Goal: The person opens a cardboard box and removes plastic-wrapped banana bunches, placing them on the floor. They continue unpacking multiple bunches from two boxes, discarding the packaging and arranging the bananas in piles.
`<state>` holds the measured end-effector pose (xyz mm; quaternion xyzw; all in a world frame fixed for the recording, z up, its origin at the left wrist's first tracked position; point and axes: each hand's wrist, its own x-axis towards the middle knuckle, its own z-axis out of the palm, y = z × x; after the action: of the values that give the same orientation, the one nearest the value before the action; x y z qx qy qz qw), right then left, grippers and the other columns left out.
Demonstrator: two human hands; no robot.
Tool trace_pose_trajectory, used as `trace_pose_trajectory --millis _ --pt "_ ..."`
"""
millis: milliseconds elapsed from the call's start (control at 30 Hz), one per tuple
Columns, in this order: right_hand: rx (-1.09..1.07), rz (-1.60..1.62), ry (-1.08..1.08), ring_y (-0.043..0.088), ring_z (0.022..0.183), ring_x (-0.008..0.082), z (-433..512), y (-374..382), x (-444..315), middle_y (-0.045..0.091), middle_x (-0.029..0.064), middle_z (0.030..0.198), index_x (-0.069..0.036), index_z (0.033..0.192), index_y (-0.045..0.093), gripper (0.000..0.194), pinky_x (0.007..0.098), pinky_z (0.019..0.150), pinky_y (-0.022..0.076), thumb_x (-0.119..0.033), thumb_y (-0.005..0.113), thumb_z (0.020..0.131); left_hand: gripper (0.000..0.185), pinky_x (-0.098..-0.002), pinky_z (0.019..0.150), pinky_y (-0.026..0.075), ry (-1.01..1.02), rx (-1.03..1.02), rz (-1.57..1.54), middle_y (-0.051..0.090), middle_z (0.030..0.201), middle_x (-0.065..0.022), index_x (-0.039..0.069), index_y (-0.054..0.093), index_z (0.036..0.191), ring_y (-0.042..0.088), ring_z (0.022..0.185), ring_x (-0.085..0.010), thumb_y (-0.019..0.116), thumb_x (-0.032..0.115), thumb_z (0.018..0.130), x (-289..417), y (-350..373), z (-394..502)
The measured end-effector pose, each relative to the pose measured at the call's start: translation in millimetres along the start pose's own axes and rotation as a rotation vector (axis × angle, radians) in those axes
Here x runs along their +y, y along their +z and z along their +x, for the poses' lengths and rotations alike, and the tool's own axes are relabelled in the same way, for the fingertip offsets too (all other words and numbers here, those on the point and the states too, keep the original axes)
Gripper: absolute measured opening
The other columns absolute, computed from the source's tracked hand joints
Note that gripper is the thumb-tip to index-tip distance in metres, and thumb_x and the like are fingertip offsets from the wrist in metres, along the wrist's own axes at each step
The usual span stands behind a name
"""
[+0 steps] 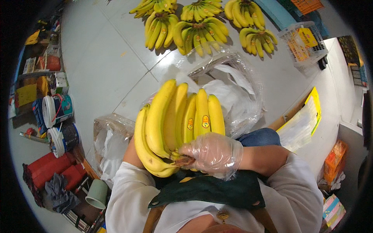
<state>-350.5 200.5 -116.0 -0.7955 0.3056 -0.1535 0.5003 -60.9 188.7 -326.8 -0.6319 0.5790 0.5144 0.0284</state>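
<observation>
A large hand of yellow bananas (177, 125), with small stickers on two of the fruits, is held up before my chest, tips away from me. My right hand (215, 151), in a clear plastic glove, grips it at the brown stem end. The bananas hide most of my left hand; a bit of gloved skin (149, 98) shows past their far left edge. Behind them a carton wrapped in clear film (256, 87) stands open, with white liner sheets inside. Farther off, several banana bunches (199, 36) lie on the grey floor.
A smaller film-wrapped carton (107, 125) stands by my left arm. At left are shelves, plastic buckets (58, 107), red rolls (52, 169) and a pale green bin (97, 193). To the right are a white plastic basket (304, 43), a yellow-edged plastic packet (303, 122) and an orange basket (335, 160).
</observation>
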Motion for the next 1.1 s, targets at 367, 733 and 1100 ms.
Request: trace_pose_trajectory --millis 367,733,1100 --pt "0.421 -0.045 0.169 0.066 0.086 0.0320 -28 -90 -17 0.067 0.0146 0.095 -0.007 0.107 0.061 0.036 0.0394 0.076 0.0515 -0.022 0.072 0.077 0.041 -0.0357 0.088 0.050 -0.216 0.569 -0.776 0.058 0.123 -0.0167 0.006 0.053 0.127 0.058 0.109 -0.0288 0.059 0.014 0.087 -5 -77 86" --pt "1.192 0.575 0.585 0.065 0.091 0.0193 -145 -180 26 0.064 0.0162 0.108 0.008 0.122 0.053 0.051 0.0296 0.083 0.0530 -0.015 0.071 0.080 0.040 -0.0349 0.090 0.050 0.304 1.031 -0.478 0.059 0.119 -0.0135 0.003 0.055 0.125 0.057 0.109 -0.0256 0.061 0.016 0.088 -14 -158 59" --pt "1.650 0.698 0.961 0.062 0.091 0.0244 -230 -182 332 0.063 0.0151 0.107 0.001 0.117 0.060 0.046 0.0383 0.070 0.0522 -0.020 0.075 0.079 0.051 -0.0345 0.097 0.047 0.377 -0.109 0.507 0.048 0.139 -0.0094 0.018 0.057 0.126 0.057 0.115 -0.0255 0.057 0.006 0.077 87 7 9"
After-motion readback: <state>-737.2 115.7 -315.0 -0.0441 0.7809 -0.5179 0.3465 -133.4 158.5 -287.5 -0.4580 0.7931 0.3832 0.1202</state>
